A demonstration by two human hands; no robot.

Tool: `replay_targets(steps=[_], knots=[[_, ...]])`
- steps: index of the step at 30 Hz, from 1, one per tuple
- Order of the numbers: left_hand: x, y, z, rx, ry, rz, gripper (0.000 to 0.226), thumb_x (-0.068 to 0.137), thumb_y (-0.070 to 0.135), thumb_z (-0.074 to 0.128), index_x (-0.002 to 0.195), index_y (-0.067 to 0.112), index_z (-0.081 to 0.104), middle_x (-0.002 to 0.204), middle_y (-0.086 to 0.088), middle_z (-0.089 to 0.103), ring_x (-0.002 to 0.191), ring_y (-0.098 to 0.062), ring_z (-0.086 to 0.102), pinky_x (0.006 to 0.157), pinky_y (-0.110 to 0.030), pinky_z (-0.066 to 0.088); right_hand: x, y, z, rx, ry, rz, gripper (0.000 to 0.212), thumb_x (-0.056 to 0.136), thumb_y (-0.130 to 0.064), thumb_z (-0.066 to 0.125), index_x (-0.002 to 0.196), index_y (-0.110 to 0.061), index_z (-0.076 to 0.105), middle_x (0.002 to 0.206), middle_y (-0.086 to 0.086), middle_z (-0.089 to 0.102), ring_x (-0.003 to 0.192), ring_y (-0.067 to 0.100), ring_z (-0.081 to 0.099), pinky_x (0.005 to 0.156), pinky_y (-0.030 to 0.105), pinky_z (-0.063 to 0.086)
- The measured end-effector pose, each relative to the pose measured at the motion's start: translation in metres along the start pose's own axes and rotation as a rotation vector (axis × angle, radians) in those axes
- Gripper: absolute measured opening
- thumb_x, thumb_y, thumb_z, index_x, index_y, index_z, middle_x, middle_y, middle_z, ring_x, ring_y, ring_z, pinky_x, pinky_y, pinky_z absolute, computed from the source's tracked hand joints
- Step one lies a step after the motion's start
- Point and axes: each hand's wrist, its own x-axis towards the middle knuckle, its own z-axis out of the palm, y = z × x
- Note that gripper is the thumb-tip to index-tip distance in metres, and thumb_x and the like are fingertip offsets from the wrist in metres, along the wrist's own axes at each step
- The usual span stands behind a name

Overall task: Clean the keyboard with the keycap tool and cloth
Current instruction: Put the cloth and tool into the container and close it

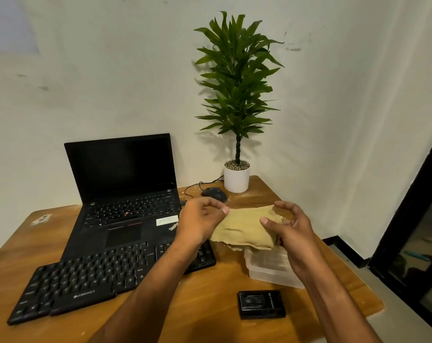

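Note:
A black external keyboard (86, 276) lies at the front left of the wooden table (210, 293), its far edge against the open laptop (125, 194). A folded tan cloth (244, 227) is held just above the table between my hands. My left hand (200, 219) pinches the cloth's upper left corner with curled fingers. My right hand (290, 226) grips the right end, thumb on top. No keycap tool shows plainly.
A clear plastic lidded box (271, 268) sits under the cloth's near edge. A small black case (262, 304) lies near the front edge. A wired mouse (215, 194) and a potted plant (236, 178) stand at the back. The table's right edge drops to the floor.

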Motion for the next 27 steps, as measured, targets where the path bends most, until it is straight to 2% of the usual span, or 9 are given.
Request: replay_targets(steps=[3,5,7,10,14,17,19,22,27], knots=[[-0.003,0.005,0.003,-0.032,-0.193,-0.065,0.037,0.073,0.004,0.090,0.106,0.015,0.078,0.082,0.000,0.073,0.082,-0.015,0.072,0.074,-0.029,0.062,0.002,0.000,-0.007,-0.073,0.023,-0.061,0.037,0.085,0.001,0.073,0.111,-0.024,0.066,0.098,0.008,0.071,0.087,0.023,0.070,0.061,0.034,0.057],[-0.004,0.007,0.007,0.029,-0.219,-0.060,0.049,0.068,-0.006,0.090,0.111,0.013,0.076,0.087,0.000,0.074,0.080,-0.012,0.072,0.073,-0.027,0.062,0.003,-0.001,-0.011,-0.148,-0.040,-0.068,0.024,0.088,-0.002,0.071,0.103,-0.020,0.074,0.109,0.004,0.069,0.097,0.022,0.066,0.066,0.032,0.058],[-0.005,0.007,0.011,0.126,-0.193,-0.017,0.052,0.067,-0.007,0.091,0.110,0.018,0.075,0.087,0.003,0.073,0.077,-0.008,0.069,0.069,-0.023,0.060,0.003,-0.002,-0.015,-0.225,-0.137,-0.051,0.028,0.083,-0.005,0.077,0.107,-0.020,0.076,0.116,0.000,0.067,0.106,0.018,0.063,0.071,0.028,0.058],[-0.006,0.006,0.017,0.240,-0.141,0.074,0.051,0.066,0.002,0.094,0.108,0.023,0.074,0.087,0.008,0.072,0.078,-0.005,0.068,0.072,-0.023,0.060,0.003,-0.003,-0.020,-0.470,-0.202,-0.068,0.054,0.069,0.000,0.087,0.116,-0.022,0.073,0.116,-0.011,0.064,0.106,0.005,0.059,0.079,0.019,0.054],[-0.009,0.002,0.026,0.366,-0.115,0.245,0.038,0.069,0.014,0.094,0.100,0.026,0.076,0.078,0.018,0.064,0.070,0.006,0.060,0.069,-0.014,0.051,0.009,0.003,-0.031,-0.810,-0.042,-0.304,0.039,0.072,-0.011,0.088,0.107,-0.026,0.078,0.102,-0.014,0.068,0.093,-0.001,0.060,0.070,0.010,0.045],[-0.010,-0.005,0.035,0.558,-0.097,0.417,0.026,0.077,0.029,0.089,0.099,0.028,0.074,0.093,0.019,0.057,0.091,-0.001,0.054,0.077,-0.017,0.041,0.014,0.011,-0.042,-1.080,0.070,-0.479,0.033,0.072,-0.016,0.088,0.103,-0.024,0.078,0.106,-0.011,0.054,0.093,0.002,0.052,0.071,0.003,0.037],[-0.012,-0.011,0.041,0.673,-0.094,0.508,0.028,0.081,0.036,0.084,0.104,0.026,0.071,0.110,0.013,0.051,0.103,-0.003,0.045,0.084,-0.016,0.037,0.017,0.014,-0.051,-1.241,0.058,-0.595,0.033,0.069,-0.014,0.090,0.100,-0.020,0.079,0.114,-0.006,0.050,0.098,0.008,0.052,0.075,0.009,0.044],[-0.015,-0.015,0.052,0.743,-0.115,0.599,0.023,0.089,0.030,0.077,0.108,0.023,0.065,0.114,0.009,0.052,0.101,-0.005,0.047,0.078,-0.016,0.036,0.019,0.019,-0.063,-1.429,-0.004,-0.716,0.034,0.065,-0.013,0.090,0.097,-0.018,0.077,0.101,-0.004,0.059,0.093,0.014,0.054,0.069,0.026,0.052],[-0.015,-0.023,0.070,0.863,-0.181,0.723,0.020,0.095,0.020,0.068,0.111,0.022,0.057,0.112,0.002,0.058,0.096,-0.019,0.059,0.073,-0.030,0.045,0.018,0.033,-0.081,-1.466,-0.093,-0.639,0.037,0.072,-0.007,0.082,0.098,-0.025,0.063,0.103,-0.007,0.059,0.083,0.012,0.056,0.060,0.017,0.040]])
